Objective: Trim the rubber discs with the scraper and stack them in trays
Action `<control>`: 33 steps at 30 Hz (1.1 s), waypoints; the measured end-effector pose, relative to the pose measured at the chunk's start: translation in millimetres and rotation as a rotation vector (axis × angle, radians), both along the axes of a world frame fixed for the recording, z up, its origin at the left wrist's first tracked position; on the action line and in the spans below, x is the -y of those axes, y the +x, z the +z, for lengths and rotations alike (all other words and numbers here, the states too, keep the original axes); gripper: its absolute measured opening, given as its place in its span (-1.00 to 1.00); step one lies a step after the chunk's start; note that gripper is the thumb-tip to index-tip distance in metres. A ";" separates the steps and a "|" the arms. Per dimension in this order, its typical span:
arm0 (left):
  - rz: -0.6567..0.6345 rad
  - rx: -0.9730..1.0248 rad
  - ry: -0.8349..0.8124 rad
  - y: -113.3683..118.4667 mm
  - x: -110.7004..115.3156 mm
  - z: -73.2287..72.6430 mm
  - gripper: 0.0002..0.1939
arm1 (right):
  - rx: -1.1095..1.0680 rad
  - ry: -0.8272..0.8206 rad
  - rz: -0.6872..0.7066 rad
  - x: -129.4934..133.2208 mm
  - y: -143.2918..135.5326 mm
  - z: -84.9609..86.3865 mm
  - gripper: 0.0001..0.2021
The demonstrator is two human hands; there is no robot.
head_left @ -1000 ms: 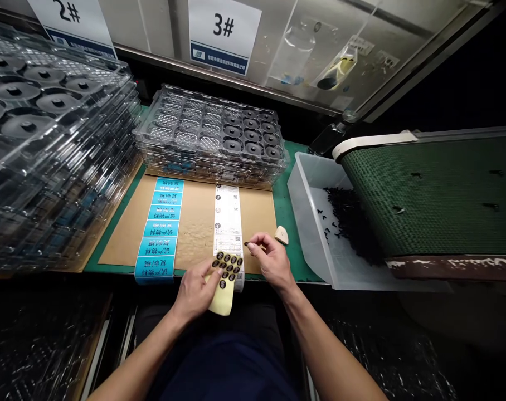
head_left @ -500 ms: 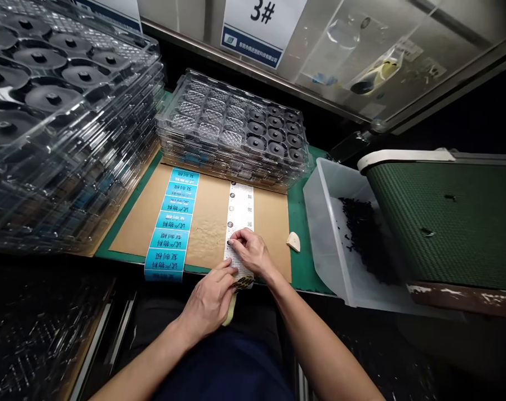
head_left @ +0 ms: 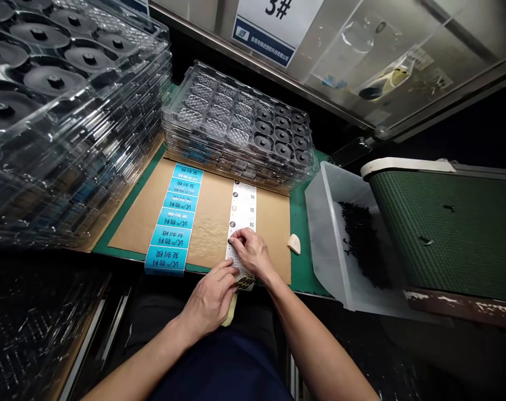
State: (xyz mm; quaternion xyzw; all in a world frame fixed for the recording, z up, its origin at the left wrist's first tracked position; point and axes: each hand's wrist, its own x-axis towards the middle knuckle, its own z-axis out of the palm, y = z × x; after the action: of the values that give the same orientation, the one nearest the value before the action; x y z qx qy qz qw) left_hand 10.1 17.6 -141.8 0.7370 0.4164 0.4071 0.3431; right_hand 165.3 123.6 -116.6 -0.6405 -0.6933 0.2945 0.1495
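Observation:
A strip of white printed labels [head_left: 243, 209] lies lengthwise on brown cardboard [head_left: 211, 206], its lower end curling over the table's front edge. My right hand [head_left: 252, 252] is closed in a pinch at the left margin of one label, beside a dark printed circle. My left hand [head_left: 209, 298] grips the strip's lower end, fingertips resting on top; its thumb is mostly hidden. Below that hand hangs a pale yellow piece of backing [head_left: 230, 312]. To the left, a strip of blue labels [head_left: 173, 225] lies on the cardboard, its near end hanging over the edge.
Clear trays with round dark parts [head_left: 236, 125] are stacked behind the cardboard, with a taller tray stack [head_left: 81, 133] at left. On the right stand a translucent bin [head_left: 326, 245] holding small black pieces and a green conveyor belt [head_left: 453, 228]. A beige piece [head_left: 293, 243] lies between.
The camera view has shifted slightly. Both hands keep nearly the same place on the white label strip, and the right hand's pinch looks unchanged.

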 end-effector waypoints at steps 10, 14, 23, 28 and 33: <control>-0.005 0.020 -0.010 -0.1 -0.5 2.5 -0.73 | 0.086 0.063 0.011 3.1 -4.2 -1.9 -0.89; -0.007 0.036 -0.027 -0.3 -1.1 3.7 -0.72 | 0.142 0.098 -0.052 4.9 -2.7 -2.6 -0.88; 0.014 0.094 -0.113 1.5 0.2 4.4 -0.74 | 0.204 0.119 -0.038 6.3 7.6 -1.7 -0.80; 0.094 0.166 -0.247 4.2 -1.0 12.6 -0.76 | 0.175 0.140 -0.080 -15.9 1.4 -3.4 -0.80; 0.314 0.240 -0.485 0.8 -19.0 16.7 -0.77 | 0.057 0.132 -0.075 -40.5 7.2 1.6 -0.79</control>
State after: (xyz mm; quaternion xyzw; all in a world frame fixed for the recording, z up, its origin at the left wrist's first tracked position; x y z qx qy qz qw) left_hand 10.9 36.5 -125.1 0.5071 0.5666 0.4280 0.4885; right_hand 172.5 164.1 -115.1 -0.6628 -0.6908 0.2239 0.1825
